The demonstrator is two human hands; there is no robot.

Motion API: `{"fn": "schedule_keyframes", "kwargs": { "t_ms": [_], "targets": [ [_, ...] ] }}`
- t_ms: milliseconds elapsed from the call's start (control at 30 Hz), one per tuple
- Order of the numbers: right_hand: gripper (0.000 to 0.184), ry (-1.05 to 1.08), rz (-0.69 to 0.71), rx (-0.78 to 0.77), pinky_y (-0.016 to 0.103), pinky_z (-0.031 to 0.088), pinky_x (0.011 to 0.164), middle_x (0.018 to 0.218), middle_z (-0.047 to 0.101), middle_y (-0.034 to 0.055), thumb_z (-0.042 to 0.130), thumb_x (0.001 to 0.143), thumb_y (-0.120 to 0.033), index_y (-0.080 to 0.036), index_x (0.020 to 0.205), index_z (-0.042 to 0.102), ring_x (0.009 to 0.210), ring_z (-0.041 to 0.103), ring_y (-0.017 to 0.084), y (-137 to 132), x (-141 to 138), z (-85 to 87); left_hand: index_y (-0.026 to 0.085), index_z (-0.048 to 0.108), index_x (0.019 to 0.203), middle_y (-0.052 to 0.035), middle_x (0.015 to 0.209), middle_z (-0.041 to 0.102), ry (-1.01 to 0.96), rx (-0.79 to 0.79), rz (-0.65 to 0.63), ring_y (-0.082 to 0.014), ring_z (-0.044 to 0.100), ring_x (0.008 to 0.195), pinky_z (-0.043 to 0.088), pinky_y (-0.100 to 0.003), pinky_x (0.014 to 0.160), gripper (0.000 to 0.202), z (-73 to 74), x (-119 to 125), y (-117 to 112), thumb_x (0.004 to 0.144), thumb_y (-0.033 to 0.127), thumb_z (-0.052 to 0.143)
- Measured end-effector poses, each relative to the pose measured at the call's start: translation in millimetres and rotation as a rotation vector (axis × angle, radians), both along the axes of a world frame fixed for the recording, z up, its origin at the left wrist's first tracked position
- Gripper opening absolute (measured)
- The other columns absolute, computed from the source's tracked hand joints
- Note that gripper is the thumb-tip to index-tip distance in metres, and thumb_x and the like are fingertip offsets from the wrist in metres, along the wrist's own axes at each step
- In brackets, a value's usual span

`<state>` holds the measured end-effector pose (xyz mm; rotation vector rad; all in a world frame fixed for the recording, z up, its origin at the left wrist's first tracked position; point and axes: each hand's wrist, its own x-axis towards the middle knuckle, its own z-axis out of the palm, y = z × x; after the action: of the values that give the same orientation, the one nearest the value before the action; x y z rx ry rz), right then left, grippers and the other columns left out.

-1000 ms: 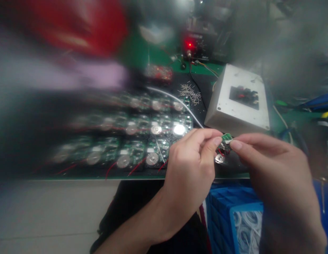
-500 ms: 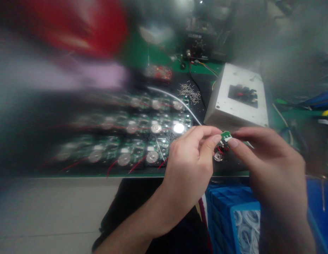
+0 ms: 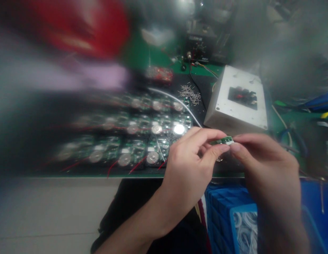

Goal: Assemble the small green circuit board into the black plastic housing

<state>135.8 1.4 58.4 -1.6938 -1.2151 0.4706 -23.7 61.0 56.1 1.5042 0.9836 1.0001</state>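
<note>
I see a small green circuit board (image 3: 222, 141) held nearly flat and edge-on above the bench's near edge. White patches show at its right end. It sits right of the board rows.

Small board (image 3: 222, 141) now tilted edge-on

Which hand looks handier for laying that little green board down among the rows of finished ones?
Probably the left hand: it pinches the small green board with the right hand, but sits nearer the rows of boards.

Two hands (image 3: 222, 165), one small green board (image 3: 222, 141), one white box (image 3: 236, 100), one blue crate (image 3: 227, 208)
</note>
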Motion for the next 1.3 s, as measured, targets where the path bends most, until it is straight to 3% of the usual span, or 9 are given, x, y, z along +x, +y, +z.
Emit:
{"fn": "schedule_keyframes", "kwargs": {
  "t_ms": [367, 633, 800, 1167, 1300],
  "targets": [
    [0.015, 0.023, -0.007, 0.019, 0.011, 0.057, 0.074, 0.095, 0.073, -0.0021, 0.089, 0.089, -0.033, -0.025, 0.095, 0.077, 0.083, 0.068, 0.011, 0, 1, -5.5, 0.020, 0.077, 0.095, 0.0003, 0.097, 0.078, -0.013, 0.167, 0.076, -0.0124, 0.071, 0.081, 0.061, -0.024, 0.074, 0.008, -0.9, 5, -3, 0.094, 0.013, 0.074],
    [0.014, -0.038, -0.012, 0.141, 0.013, 0.053, 0.082, 0.096, 0.071, -0.0016, 0.088, 0.090, -0.025, -0.022, 0.092, 0.075, 0.087, 0.065, 0.010, -3, -3, -11.2, 0.017, 0.076, 0.099, -0.0038, 0.101, 0.077, 0.012, 0.209, 0.029, -0.0130, 0.071, 0.087, 0.058, -0.024, 0.077, 0.009, -2.0, 2, -3, 0.097, 0.014, 0.068],
    [0.014, -0.031, -0.007, 0.170, 0.017, 0.054, 0.079, 0.095, 0.071, -0.0005, 0.088, 0.089, -0.021, -0.021, 0.091, 0.074, 0.086, 0.065, 0.012, -1, -5, -11.5, 0.018, 0.078, 0.099, -0.0030, 0.102, 0.079, 0.028, 0.260, 0.055, -0.0146, 0.072, 0.093, 0.061, -0.027, 0.088, 0.009, -4.0, 2, -4, 0.096, 0.014, 0.070],
    [0.013, 0.094, 0.095, 0.125, 0.019, 0.054, 0.077, 0.096, 0.069, 0.0016, 0.083, 0.093, -0.023, -0.020, 0.093, 0.071, 0.086, 0.065, 0.013, -2, 4, -11.1, 0.018, 0.078, 0.102, -0.0049, 0.102, 0.079, -0.001, 0.269, 0.014, -0.0171, 0.073, 0.093, 0.063, -0.031, 0.089, 0.011, -6.1, 1, -4, 0.096, 0.015, 0.069],
    [0.014, 0.071, 0.049, 0.075, 0.015, 0.055, 0.074, 0.094, 0.070, 0.0000, 0.085, 0.091, -0.027, -0.021, 0.093, 0.072, 0.082, 0.065, 0.012, -2, 4, -9.1, 0.017, 0.078, 0.102, -0.0056, 0.101, 0.079, -0.013, 0.295, 0.013, -0.0171, 0.073, 0.092, 0.063, -0.031, 0.087, 0.010, -6.9, 1, -3, 0.095, 0.016, 0.071]
  ]
}}
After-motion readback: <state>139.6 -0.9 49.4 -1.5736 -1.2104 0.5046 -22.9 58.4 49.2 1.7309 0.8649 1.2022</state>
